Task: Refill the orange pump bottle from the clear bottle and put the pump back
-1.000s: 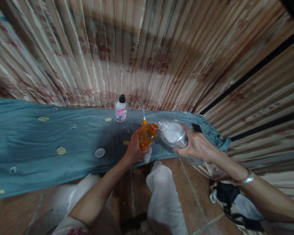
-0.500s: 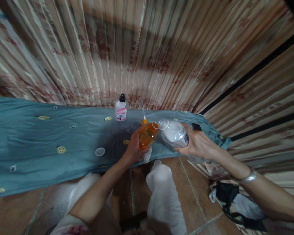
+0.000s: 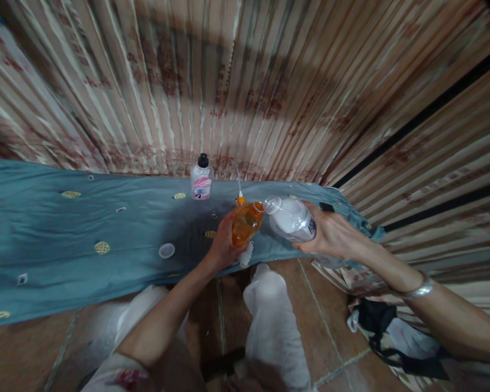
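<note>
My left hand [image 3: 224, 239] is wrapped round an orange see-through bottle [image 3: 245, 224], tilted with its uncapped mouth to the upper right. In my right hand [image 3: 324, 231] lies a clear bottle [image 3: 293, 219] with whitish contents, tipped to the left. The two mouths meet or nearly meet; I cannot tell whether liquid passes between them. Just behind the orange bottle is a spray or pump top [image 3: 240, 197] with an orange collar and a thin tube. A crumpled whitish piece [image 3: 247, 255], partly hidden, shows below my left hand.
A clear bottle with a black cap and pink label [image 3: 201, 182] stands at the back of the blue-green cloth [image 3: 139, 218]. A round clear lid [image 3: 166, 251] lies left of my hand. A small black object [image 3: 326, 207] sits behind my right hand. Patterned curtains [image 3: 212, 81] hang behind.
Both bottles stay mouth to mouth in my hands, with hardly any change in their tilt. The whole view has shifted slightly.
</note>
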`<state>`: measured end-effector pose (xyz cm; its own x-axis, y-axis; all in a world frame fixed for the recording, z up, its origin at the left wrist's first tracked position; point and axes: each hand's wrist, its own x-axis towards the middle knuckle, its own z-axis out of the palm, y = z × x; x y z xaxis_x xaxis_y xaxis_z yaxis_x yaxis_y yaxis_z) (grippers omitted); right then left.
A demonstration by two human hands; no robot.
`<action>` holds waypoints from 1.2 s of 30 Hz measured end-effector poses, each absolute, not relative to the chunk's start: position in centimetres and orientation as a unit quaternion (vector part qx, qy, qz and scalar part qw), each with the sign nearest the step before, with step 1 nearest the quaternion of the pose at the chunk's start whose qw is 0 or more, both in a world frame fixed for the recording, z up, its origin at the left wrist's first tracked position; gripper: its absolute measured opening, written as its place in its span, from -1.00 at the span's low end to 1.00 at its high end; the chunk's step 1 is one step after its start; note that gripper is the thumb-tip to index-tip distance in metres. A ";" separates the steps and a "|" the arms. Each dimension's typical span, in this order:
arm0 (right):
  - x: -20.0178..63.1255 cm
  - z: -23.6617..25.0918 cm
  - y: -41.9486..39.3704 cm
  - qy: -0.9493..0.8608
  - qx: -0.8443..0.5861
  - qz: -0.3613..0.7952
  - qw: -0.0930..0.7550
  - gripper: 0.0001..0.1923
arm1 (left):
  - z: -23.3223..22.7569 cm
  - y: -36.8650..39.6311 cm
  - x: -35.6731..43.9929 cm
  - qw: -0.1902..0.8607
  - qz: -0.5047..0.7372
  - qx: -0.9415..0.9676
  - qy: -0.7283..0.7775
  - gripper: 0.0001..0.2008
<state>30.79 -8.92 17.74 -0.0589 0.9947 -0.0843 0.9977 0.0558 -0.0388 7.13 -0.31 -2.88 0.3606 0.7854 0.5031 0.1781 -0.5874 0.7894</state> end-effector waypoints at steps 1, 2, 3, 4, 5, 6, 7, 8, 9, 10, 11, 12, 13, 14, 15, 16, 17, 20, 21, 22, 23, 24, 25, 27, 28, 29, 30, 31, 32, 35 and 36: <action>30.9 17.7 -8.9 0.730 0.682 -0.041 0.014 -0.02 | -2.9 -0.3 7.1 0.325 0.470 0.758 0.315 -0.09; 31.0 17.7 -8.9 0.734 0.678 -0.037 0.011 -0.03 | -3.0 -0.2 7.1 0.326 0.472 0.757 0.312 -0.09; 31.0 17.7 -8.9 0.738 0.674 -0.032 0.009 -0.03 | -3.1 -0.2 7.1 0.329 0.474 0.755 0.311 -0.08; 31.1 17.7 -8.9 0.741 0.671 -0.027 0.007 -0.04 | -3.2 -0.1 7.1 0.332 0.475 0.754 0.311 -0.08; 31.1 17.7 -8.9 0.743 0.669 -0.024 0.007 -0.03 | -3.2 -0.1 7.1 0.337 0.473 0.752 0.312 -0.09; 31.1 17.8 -8.8 0.743 0.669 -0.023 0.010 -0.03 | -3.2 -0.1 7.1 0.341 0.471 0.750 0.316 -0.09; 31.1 17.8 -8.8 0.742 0.670 -0.025 0.015 -0.02 | -3.2 -0.1 7.1 0.343 0.468 0.749 0.320 -0.09; 31.0 17.9 -8.8 0.741 0.671 -0.029 0.021 -0.02 | -3.2 -0.1 7.1 0.342 0.466 0.749 0.324 -0.09; 31.0 18.0 -8.7 0.739 0.672 -0.032 0.025 -0.01 | -3.2 -0.1 7.1 0.340 0.463 0.750 0.327 -0.09; 30.9 18.1 -8.7 0.737 0.674 -0.035 0.029 0.00 | -3.1 -0.1 7.1 0.336 0.462 0.752 0.330 -0.08; 30.9 18.1 -8.7 0.736 0.675 -0.038 0.030 0.00 | -3.1 -0.1 7.1 0.331 0.462 0.753 0.332 -0.08; 30.8 18.2 -8.6 0.736 0.675 -0.040 0.031 0.01 | -3.2 -0.2 7.1 0.328 0.462 0.754 0.334 -0.08; 30.8 18.2 -8.6 0.736 0.675 -0.041 0.030 0.01 | -3.2 -0.2 7.1 0.325 0.462 0.754 0.335 -0.08; 30.8 18.2 -8.6 0.737 0.674 -0.042 0.028 0.01 | -3.3 -0.2 7.1 0.324 0.462 0.754 0.335 -0.08; 30.8 18.2 -8.6 0.740 0.671 -0.040 0.026 0.01 | -3.4 -0.1 7.0 0.323 0.463 0.754 0.335 -0.08; 30.9 18.1 -8.5 0.742 0.668 -0.037 0.024 0.00 | -3.5 -0.1 7.0 0.322 0.463 0.755 0.334 -0.08; 31.0 18.1 -8.5 0.746 0.665 -0.032 0.021 0.00 | -3.6 -0.1 7.0 0.322 0.464 0.756 0.332 -0.08; 31.1 17.9 -8.4 0.752 0.658 -0.019 0.009 -0.01 | -3.8 0.0 6.9 0.318 0.464 0.758 0.331 -0.06; 31.2 17.8 -8.4 0.753 0.657 -0.017 0.006 -0.02 | -3.9 0.0 7.0 0.316 0.464 0.758 0.332 -0.06; 31.2 17.8 -8.4 0.754 0.656 -0.017 0.005 -0.02 | -3.9 0.0 7.0 0.314 0.464 0.758 0.332 -0.05; 31.2 17.8 -8.4 0.755 0.656 -0.018 0.006 -0.03 | -3.9 0.0 7.0 0.311 0.466 0.759 0.332 -0.05; 31.2 17.9 -8.4 0.755 0.655 -0.020 0.006 -0.04 | -3.9 0.0 7.0 0.309 0.467 0.760 0.330 -0.05; 31.2 17.9 -8.4 0.756 0.654 -0.024 0.006 -0.04 | -3.8 0.0 7.1 0.306 0.470 0.760 0.328 -0.05; 31.2 18.0 -8.5 0.760 0.650 -0.030 0.000 -0.05 | -3.9 0.0 7.1 0.302 0.476 0.760 0.322 -0.05; 31.2 18.1 -8.5 0.761 0.648 -0.032 -0.003 -0.05 | -3.9 0.0 7.2 0.301 0.478 0.760 0.321 -0.04; 31.2 18.1 -8.5 0.761 0.647 -0.034 -0.005 -0.05 | -3.9 0.0 7.2 0.300 0.479 0.760 0.321 -0.04; 31.2 18.2 -8.5 0.761 0.647 -0.036 -0.006 -0.06 | -4.0 0.0 7.2 0.299 0.478 0.761 0.321 -0.03; 31.2 18.2 -8.6 0.761 0.648 -0.039 -0.005 -0.07 | -4.0 0.0 7.2 0.298 0.476 0.762 0.323 -0.03; 31.2 18.3 -8.6 0.760 0.648 -0.041 -0.004 -0.08 | -4.0 0.1 7.2 0.296 0.474 0.763 0.325 -0.02; 31.1 18.4 -8.6 0.756 0.653 -0.045 0.002 -0.10 | -4.1 0.1 7.2 0.294 0.471 0.764 0.329 -0.02; 31.0 18.5 -8.6 0.755 0.655 -0.043 0.005 -0.09 | -4.1 0.1 7.2 0.295 0.472 0.763 0.328 -0.03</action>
<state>31.03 -8.57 18.48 -0.1429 0.9876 -0.0649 0.9885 0.1391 -0.0586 7.21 0.09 -4.08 0.3396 0.7791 0.5269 0.2217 -0.6107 0.7602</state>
